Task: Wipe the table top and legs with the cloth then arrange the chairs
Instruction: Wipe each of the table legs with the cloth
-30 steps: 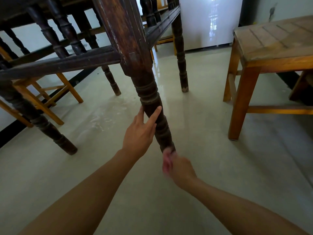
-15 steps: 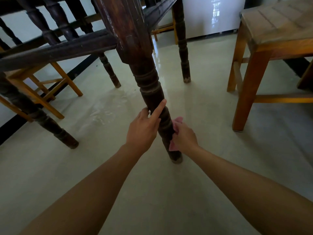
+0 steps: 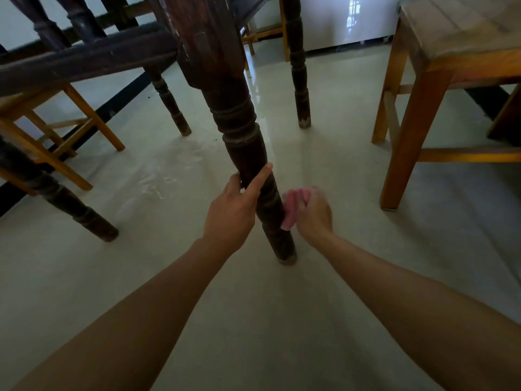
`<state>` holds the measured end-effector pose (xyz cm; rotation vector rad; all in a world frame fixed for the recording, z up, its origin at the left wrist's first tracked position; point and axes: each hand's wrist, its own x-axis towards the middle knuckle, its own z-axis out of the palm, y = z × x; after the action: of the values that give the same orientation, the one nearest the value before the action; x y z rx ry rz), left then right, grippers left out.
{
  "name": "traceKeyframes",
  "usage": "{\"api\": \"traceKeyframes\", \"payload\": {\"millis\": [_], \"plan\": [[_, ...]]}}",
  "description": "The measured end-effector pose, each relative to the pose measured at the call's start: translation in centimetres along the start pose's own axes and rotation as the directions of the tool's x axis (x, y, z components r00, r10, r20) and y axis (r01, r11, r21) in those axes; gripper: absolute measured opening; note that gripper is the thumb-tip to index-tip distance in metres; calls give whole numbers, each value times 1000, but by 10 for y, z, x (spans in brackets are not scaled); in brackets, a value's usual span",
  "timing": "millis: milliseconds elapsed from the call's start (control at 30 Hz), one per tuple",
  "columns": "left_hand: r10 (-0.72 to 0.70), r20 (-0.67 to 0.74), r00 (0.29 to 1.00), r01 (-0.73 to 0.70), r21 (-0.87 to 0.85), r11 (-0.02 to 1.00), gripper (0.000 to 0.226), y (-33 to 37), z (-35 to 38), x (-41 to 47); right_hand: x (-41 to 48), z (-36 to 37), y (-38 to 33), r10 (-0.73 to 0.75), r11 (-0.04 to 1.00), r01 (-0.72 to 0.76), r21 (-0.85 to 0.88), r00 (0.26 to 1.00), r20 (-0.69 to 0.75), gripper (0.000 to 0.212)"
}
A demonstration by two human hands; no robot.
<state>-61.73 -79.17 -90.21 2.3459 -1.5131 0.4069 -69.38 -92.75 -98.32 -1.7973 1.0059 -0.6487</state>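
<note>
The table leg [image 3: 242, 131] is dark turned wood. Its old varnish has only a dull sheen, and it's rubbed pale and rough down at the foot. The cloth [image 3: 291, 210] is pink fabric, soft-looking and matt, though blurred. The right chair [image 3: 417, 117] is orange-tan wood with satin-finished legs and a duller, grainy plank seat. The left chair [image 3: 84, 108] looks like the same wood. The floor [image 3: 282, 320] is smooth, pale and pretty glossy, with whitish smears.
</note>
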Motion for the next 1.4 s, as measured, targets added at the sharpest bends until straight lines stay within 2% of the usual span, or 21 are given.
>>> {"api": "traceKeyframes", "payload": {"millis": [67, 133, 167, 233, 267, 333, 433, 467, 567, 633, 700, 800, 867, 933, 1000, 1033, 1133, 1167, 1300, 1333, 1400], "plan": [[-13, -2, 1000, 13, 4, 1000, 78, -1, 4, 1, -38, 16, -1, -114, 992, 109, 66, 990, 80, 14], [-20, -13, 1000, 20, -3, 1000, 75, -2, 8, 0, -74, 27, 29, -176, 984, 176, 8, 974, 144, 40], [-17, -18, 1000, 16, -10, 1000, 72, -2, 10, -1, -79, 27, 46, -128, 985, 151, -82, 963, 238, 44], [-14, -10, 1000, 14, -34, 999, 66, -1, 16, -6, -67, 16, 74, 109, 984, -37, -176, 901, 420, 24], [-19, -8, 1000, 18, -45, 999, 65, 0, 19, -8, -52, 7, 81, 192, 978, -139, -153, 886, 421, 24], [-38, -24, 999, 36, -55, 998, 68, 2, 22, -8, -17, -7, 75, 255, 966, -258, -21, 936, 242, 24], [-54, -29, 998, 52, -74, 996, 78, 4, 25, -8, 5, 2, 43, 175, 950, -207, 233, 973, 150, 28], [-52, -29, 998, 50, -75, 996, 79, 3, 27, -7, -3, 11, 32, 117, 961, -149, 232, 982, 147, 30], [-63, -28, 998, 60, -80, 995, 80, 2, 31, -7, -62, 41, 46, 19, 999, -9, -51, 980, 197, 46], [-71, -37, 997, 67, -90, 994, 78, 2, 33, -7, -92, 44, 68, 156, 977, -78, -200, 898, 412, 34], [-69, -40, 997, 63, -125, 990, 73, 1, 35, -7, -82, 30, 77, 263, 963, -185, -198, 811, 522, 24], [-70, -57, 996, 60, -156, 986, 76, 1, 39, -8, -21, 14, 66, 316, 948, -318, -31, 920, 234, 22], [-76, -61, 995, 66, -149, 987, 84, 2, 44, -8, 5, 15, 51, 302, 929, -322, 181, 944, 130, 22], [-78, -65, 995, 68, -146, 987, 88, 2, 46, -8, -2, 26, 41, 264, 928, -287, 236, 956, 125, 38], [-69, -73, 995, 57, -150, 987, 89, 1, 47, -8, -41, 45, 54, 284, 948, -300, 101, 947, 153, 43], [-63, -82, 995, 50, -150, 987, 89, 0, 47, -7, -60, 52, 64, 343, 933, -358, 44, 919, 194, 39], [-55, -90, 994, 40, -159, 986, 90, 0, 48, -8, -83, 48, 81, 523, 821, -570, -24, 736, 431, 19], [-53, -92, 994, 38, -161, 986, 90, 0, 49, -8, -70, 42, 84, 502, 837, -546, -18, 756, 421, 21], [-70, -81, 994, 55, -181, 982, 91, 0, 50, -8, 3, 29, 81, 518, 834, -530, 154, 848, 116, 31], [-74, -76, 994, 59, -176, 983, 91, 0, 49, -7, 11, 37, 81, 528, 808, -538, 241, 842, 110, 34], [-75, -55, 996, 65, -165, 984, 92, 0, 47, -7, -8, 57, 84, 484, 856, -502, 126, 862, 147, 22]]}}
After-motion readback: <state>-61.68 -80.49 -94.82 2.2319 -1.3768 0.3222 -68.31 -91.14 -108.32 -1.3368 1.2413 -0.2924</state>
